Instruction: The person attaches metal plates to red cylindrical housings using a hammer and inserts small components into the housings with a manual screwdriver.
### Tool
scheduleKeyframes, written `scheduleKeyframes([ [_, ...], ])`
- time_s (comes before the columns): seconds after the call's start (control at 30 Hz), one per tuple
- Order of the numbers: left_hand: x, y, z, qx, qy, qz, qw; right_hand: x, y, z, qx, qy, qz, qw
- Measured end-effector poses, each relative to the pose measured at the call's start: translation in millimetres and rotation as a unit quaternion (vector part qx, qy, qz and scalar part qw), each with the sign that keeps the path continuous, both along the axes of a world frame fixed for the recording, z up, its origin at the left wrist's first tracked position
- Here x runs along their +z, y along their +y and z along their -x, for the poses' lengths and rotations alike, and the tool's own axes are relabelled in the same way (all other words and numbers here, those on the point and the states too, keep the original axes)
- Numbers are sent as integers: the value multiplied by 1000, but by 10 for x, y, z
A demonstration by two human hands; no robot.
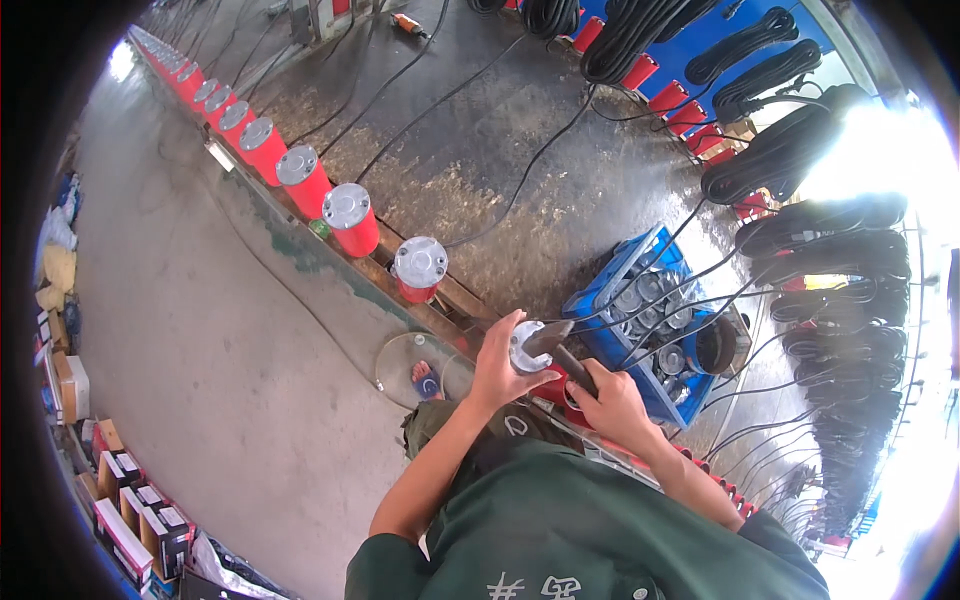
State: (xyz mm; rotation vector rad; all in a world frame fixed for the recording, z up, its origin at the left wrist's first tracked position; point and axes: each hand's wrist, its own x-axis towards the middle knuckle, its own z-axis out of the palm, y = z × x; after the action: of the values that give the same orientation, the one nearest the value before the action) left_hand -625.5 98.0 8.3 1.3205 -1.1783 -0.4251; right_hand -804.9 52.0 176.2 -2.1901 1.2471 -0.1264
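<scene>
My left hand (494,372) curves its thumb and fingers around a round silver metal cap (521,350) in front of me. In my right hand (614,408) is a hammer (572,366), gripped by its dark handle. The hammer's head lies over the cap; whether they touch I cannot tell. Just beyond my left hand stands a red cylinder (418,291) topped by a silver cap (420,261). Another red cylinder (577,412) is partly hidden beneath my right hand. What lies directly under the held cap is hidden.
A row of red cylinders with silver caps (347,206) runs along a narrow bench to the far left. At right stands a blue crate (602,292) of metal caps. Black cables cross the floor toward hanging coils (780,160). Boxes (125,540) line the left edge.
</scene>
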Motion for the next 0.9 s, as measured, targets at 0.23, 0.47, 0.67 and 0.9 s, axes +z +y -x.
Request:
scheduleKeyframes([
  [0.23,28,-27,72,26,12,11,1000,-66,7,-99,-2,91,8,996],
  [0.47,0,-30,103,32,53,26,998,85,55,11,-46,-13,-13,999],
  [0.67,-27,-45,112,39,51,29,998,-42,79,-62,-50,64,-50,995],
  [0.9,-17,-22,139,43,76,12,996,-79,166,39,-21,-56,35,998],
])
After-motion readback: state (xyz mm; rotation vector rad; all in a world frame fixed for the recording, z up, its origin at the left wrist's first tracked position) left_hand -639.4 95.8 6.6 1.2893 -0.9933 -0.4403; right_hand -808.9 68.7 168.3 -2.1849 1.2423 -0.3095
